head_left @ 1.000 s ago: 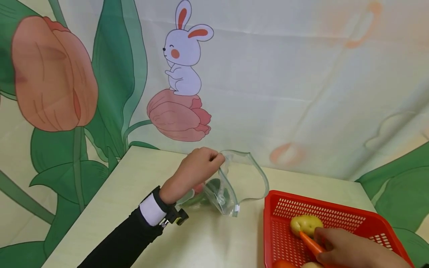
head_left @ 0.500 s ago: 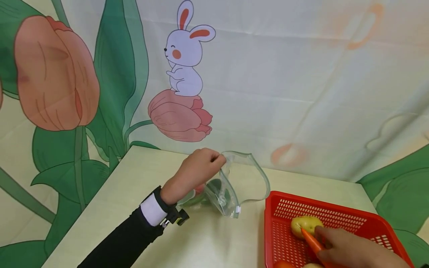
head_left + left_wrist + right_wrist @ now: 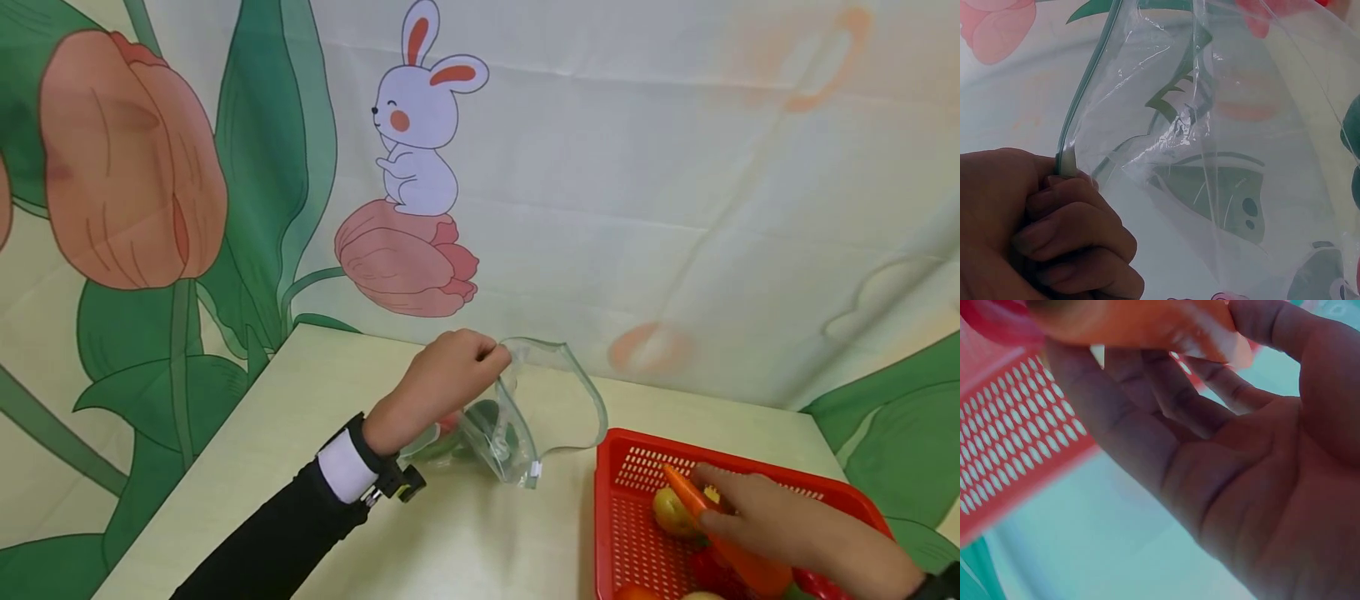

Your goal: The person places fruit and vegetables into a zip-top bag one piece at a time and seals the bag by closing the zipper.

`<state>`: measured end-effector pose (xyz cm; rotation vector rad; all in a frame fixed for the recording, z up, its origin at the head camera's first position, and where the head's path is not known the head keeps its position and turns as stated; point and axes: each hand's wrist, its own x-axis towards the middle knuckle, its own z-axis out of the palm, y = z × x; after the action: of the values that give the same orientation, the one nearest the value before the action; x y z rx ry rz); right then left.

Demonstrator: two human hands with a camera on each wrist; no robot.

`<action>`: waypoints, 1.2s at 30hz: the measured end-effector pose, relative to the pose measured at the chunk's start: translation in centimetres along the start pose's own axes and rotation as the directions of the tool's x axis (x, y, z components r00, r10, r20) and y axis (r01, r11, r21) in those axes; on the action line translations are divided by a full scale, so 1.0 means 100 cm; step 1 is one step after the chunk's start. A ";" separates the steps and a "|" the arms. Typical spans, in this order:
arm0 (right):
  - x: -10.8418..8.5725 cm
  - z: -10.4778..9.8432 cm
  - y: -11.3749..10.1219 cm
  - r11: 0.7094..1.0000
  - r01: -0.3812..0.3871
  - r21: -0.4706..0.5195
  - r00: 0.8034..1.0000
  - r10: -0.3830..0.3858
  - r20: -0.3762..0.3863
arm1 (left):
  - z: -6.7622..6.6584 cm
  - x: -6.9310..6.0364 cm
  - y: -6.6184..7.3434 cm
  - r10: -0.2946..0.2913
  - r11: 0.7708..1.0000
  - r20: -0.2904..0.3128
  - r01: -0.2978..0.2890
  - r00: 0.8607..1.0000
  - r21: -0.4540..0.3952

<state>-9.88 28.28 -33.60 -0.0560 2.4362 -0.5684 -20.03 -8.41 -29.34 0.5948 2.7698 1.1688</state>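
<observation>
My left hand (image 3: pixel 442 383) pinches the green-edged rim of a clear zip bag (image 3: pixel 517 450) at its upper left, and the bag's mouth gapes toward the right. Something green and something red show through the plastic. In the left wrist view, the curled fingers of the left hand (image 3: pixel 1079 231) hold the bag's edge (image 3: pixel 1088 81). Over the red basket (image 3: pixel 602 517), my right hand (image 3: pixel 795 517) grips a carrot (image 3: pixel 686 492) whose thin tip points up and left. The right wrist view has the carrot (image 3: pixel 1147 322) between the thumb and fingers of the right hand (image 3: pixel 1229 462).
Beneath the right hand the basket holds a yellow potato (image 3: pixel 672 512), something red (image 3: pixel 708 568) and an orange-red item (image 3: pixel 636 592) near the lower edge. The pale table (image 3: pixel 450 533) extends left of the basket. Behind it hangs a printed cloth (image 3: pixel 570 208).
My right hand has raised the carrot from among the basket's contents, uncovering red items below. The left hand keeps its hold on the bag, nearly unmoved.
</observation>
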 end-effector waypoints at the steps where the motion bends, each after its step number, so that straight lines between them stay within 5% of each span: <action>1: -0.001 -0.003 -0.003 0.999 0.050 -0.009 0.999 -0.050 -0.012 | 0.000 0.000 0.000 0.003 1.000 -0.003 -0.003 1.000 0.004; 6: -0.007 -0.016 -0.021 0.957 0.269 -0.105 0.958 -0.277 -0.068 | 0.000 0.000 0.001 0.008 1.000 -0.003 -0.008 1.000 0.005; 9: -0.007 -0.022 -0.036 0.934 0.309 -0.181 0.939 -0.330 -0.101 | 0.001 0.000 0.002 0.014 1.000 -0.001 -0.014 1.000 0.006; 16: -0.010 -0.033 -0.074 0.920 0.254 -0.300 0.929 -0.318 -0.191 | 0.001 -0.002 0.001 0.024 1.000 -0.004 -0.024 1.000 0.013; 23: -0.009 -0.038 -0.107 0.868 0.287 -0.406 0.875 -0.410 -0.257 | 0.001 -0.003 0.000 0.023 0.999 -0.010 -0.022 1.000 0.025; 36: 0.021 -0.024 -0.158 0.806 0.300 -0.510 0.858 -0.461 -0.224 | 0.002 -0.005 0.000 0.027 0.999 0.010 -0.028 1.000 0.028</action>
<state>-14.54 14.54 -26.59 -0.7304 2.8727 -0.1535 -19.49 -8.48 -29.57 0.6415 2.7833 1.1309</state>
